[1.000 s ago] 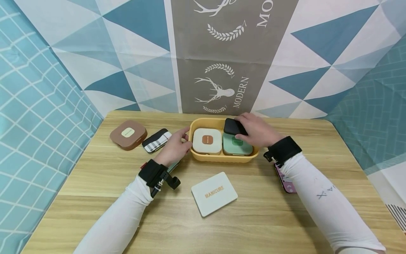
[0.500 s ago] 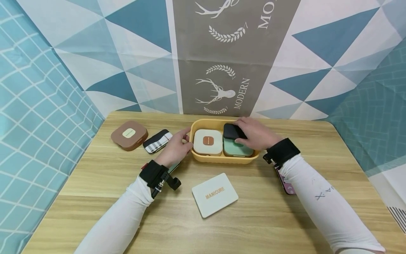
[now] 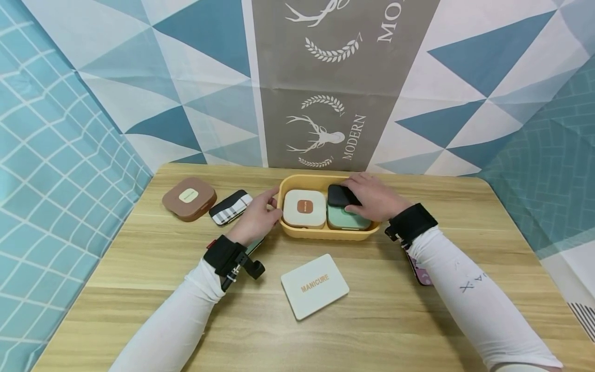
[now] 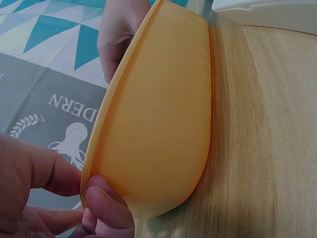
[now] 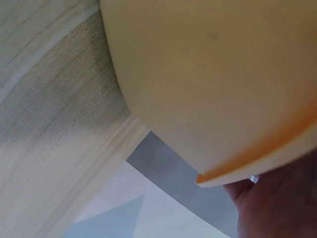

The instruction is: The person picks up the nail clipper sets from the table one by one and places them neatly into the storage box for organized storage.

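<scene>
A yellow plastic basket [image 3: 327, 234] stands at the back of the table. Inside lie a white square box [image 3: 290, 209] with a brown label and a green square box [image 3: 346, 220], side by side. My left hand [image 3: 257, 218] pinches the basket's left rim between thumb and fingers, as the left wrist view shows on the yellow wall [image 4: 153, 109]. With my right hand [image 3: 375, 199] I hold a flat black case [image 3: 339, 195] over the rear part of the green box. Whether the two touch is unclear. In the right wrist view the basket wall [image 5: 213, 89] hides the case.
A brown box [image 3: 188, 199] and a black-and-white plaid case [image 3: 230, 207] lie left of the basket. A white MANICURE case [image 3: 314, 285] lies in front. A pink-purple case [image 3: 420, 268] is partly under my right forearm, a green one [image 3: 254, 246] under my left wrist.
My right hand has lowered the black case a little, down and toward me over the green box. The left hand keeps its place on the basket rim.
</scene>
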Available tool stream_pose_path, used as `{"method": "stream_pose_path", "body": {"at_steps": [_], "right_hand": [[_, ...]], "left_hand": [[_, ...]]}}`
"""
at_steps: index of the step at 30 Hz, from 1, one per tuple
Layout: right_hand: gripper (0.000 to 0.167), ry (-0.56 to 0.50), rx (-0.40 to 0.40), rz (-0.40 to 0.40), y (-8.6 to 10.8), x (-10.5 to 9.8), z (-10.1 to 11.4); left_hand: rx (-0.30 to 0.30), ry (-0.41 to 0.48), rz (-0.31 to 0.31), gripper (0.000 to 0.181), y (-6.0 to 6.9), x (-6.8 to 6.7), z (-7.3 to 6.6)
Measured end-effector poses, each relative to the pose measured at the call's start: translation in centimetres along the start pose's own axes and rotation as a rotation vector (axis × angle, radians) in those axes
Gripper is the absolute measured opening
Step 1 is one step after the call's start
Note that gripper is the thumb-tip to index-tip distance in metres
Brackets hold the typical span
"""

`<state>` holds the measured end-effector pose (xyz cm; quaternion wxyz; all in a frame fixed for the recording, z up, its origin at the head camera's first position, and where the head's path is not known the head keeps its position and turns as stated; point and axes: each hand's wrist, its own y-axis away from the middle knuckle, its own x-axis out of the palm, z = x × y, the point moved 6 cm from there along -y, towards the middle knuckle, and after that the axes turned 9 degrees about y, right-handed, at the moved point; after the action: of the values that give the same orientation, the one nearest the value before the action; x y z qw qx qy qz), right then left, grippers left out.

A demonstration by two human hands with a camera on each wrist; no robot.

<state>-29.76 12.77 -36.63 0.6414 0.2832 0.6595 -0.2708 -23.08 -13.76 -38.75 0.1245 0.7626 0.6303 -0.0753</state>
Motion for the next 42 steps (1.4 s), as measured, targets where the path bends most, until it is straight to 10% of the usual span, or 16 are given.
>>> {"method": "stream_pose_path", "body": {"at_steps": [42], "right_hand": [[0.065,-0.042,-0.001,-0.041,0.72,-0.02,0.19]], "left_hand": [[0.007,-0.003,0.001,0.068,0.06,-0.06,-0.12]]}}
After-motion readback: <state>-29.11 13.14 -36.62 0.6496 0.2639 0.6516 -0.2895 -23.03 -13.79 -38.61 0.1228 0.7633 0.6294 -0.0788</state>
